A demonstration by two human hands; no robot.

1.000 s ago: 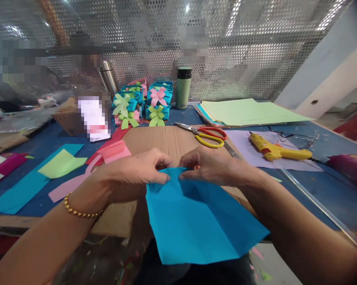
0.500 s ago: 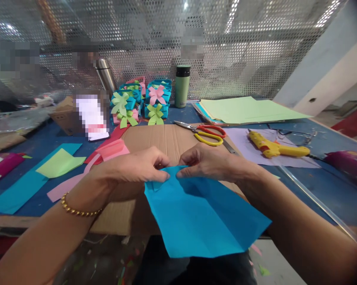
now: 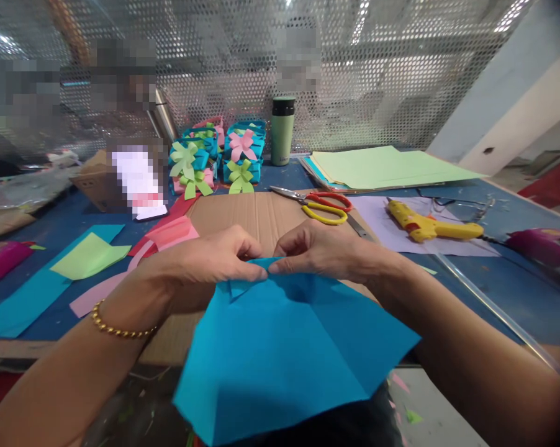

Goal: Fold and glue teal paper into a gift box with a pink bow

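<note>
A creased blue paper sheet (image 3: 289, 347) hangs toward me over the front edge of a brown cardboard mat (image 3: 256, 214). My left hand (image 3: 205, 267), with a gold bead bracelet on the wrist, pinches the sheet's top edge. My right hand (image 3: 326, 251) pinches the same edge right beside it, thumb tips nearly touching. Both hands are closed on the paper above the cardboard.
Red and yellow scissors (image 3: 320, 206) and a yellow glue gun (image 3: 429, 226) lie to the right. Paper boxes with bows (image 3: 215, 158), a green flask (image 3: 282, 130) and a stack of sheets (image 3: 382, 167) sit behind. Paper scraps (image 3: 87, 257) lie left. People sit behind a mesh screen.
The blue sheet has spread wider and its lower left part has swung out toward me. My two hands have drawn closer together at its top edge.
</note>
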